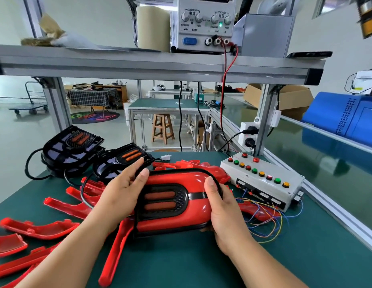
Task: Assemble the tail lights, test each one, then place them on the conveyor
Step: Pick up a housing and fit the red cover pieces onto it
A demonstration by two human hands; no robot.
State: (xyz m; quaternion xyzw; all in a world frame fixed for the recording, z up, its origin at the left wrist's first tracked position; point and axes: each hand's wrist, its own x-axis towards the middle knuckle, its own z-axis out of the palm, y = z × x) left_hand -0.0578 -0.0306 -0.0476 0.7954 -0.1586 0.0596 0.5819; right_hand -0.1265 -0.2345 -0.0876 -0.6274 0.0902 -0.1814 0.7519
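Note:
A red tail light (176, 201) with a black rim and two orange strips is held above the green table in both hands. My left hand (123, 190) grips its left end, thumb on the front and fingers reaching behind. My right hand (217, 201) grips its right end, thumb on the red lens. Two black tail light housings (71, 149) (120, 161) with cables sit behind to the left. Several loose red lens parts (41, 228) lie on the left and behind. A white test box (262, 179) with coloured buttons stands at the right.
Loose coloured wires (268, 219) trail from the test box. A power supply (203, 23) sits on the overhead aluminium shelf (151, 65), its red lead hanging down. A white connector (166, 157) lies behind the tail light. The green conveyor (318, 163) runs along the right, with a blue machine (347, 115) beyond.

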